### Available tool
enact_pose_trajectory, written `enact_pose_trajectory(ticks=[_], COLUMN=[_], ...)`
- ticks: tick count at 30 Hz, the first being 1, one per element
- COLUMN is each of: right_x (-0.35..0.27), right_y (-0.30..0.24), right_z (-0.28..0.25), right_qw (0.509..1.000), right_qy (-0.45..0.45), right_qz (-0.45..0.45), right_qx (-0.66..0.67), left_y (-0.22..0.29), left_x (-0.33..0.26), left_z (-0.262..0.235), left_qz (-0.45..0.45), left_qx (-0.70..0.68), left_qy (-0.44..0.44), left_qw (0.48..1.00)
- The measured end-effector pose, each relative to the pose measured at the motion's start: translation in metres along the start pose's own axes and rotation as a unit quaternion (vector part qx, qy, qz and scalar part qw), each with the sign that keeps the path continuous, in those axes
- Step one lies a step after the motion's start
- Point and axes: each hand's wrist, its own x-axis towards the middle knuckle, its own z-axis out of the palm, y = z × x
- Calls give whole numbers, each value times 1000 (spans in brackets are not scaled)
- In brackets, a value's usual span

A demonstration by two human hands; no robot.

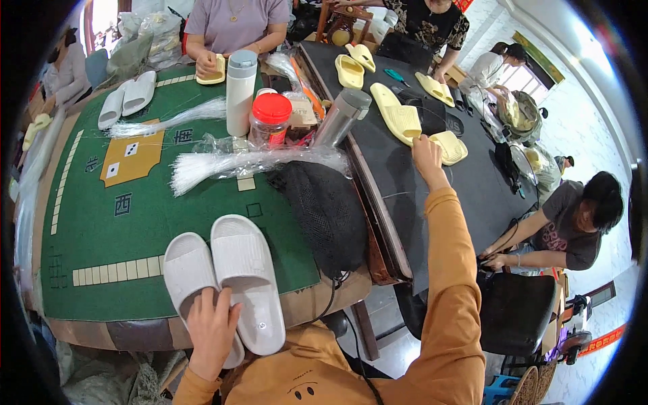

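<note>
A pair of light grey slide sandals [250, 270] lies side by side at the near edge of the green table, toes pointing away. My left hand [212, 327] rests over the left sandal, fingers apart on its footbed. My right arm stretches far out over the dark table at the right. There my right hand [428, 158] has its fingers pinched together, between the heel of a pale yellow slide sandal [398, 115] and another yellow sandal [451, 147]. A thin clear strand curves beside that hand; what the fingertips hold is too small to make out.
On the green table [148, 229] are a bundle of clear filaments [256, 165], a red-lidded jar [271, 118], a white bottle [241, 94], a steel flask [343, 118] and a black mesh bag [324, 216]. More yellow sandals [349, 71] lie on the dark table [378, 169]. Several people sit around.
</note>
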Motion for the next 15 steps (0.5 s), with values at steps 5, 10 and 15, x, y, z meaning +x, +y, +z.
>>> enact_pose_trajectory(ticks=[5,10,15], right_x=[-55,-159,-211], right_y=[5,-27,-64], right_z=[-61,-161,-232], right_qw=[991,986,971], right_qy=[49,32,-18], right_qz=[-125,-131,-127], right_qx=[20,102,203], left_y=[-12,-29,-51], left_x=[-3,-10,-18], left_z=[-9,-12,-16], left_qz=[-24,-35,-49], left_qx=[8,12,51], left_qy=[-1,11,32], left_qw=[1000,999,997])
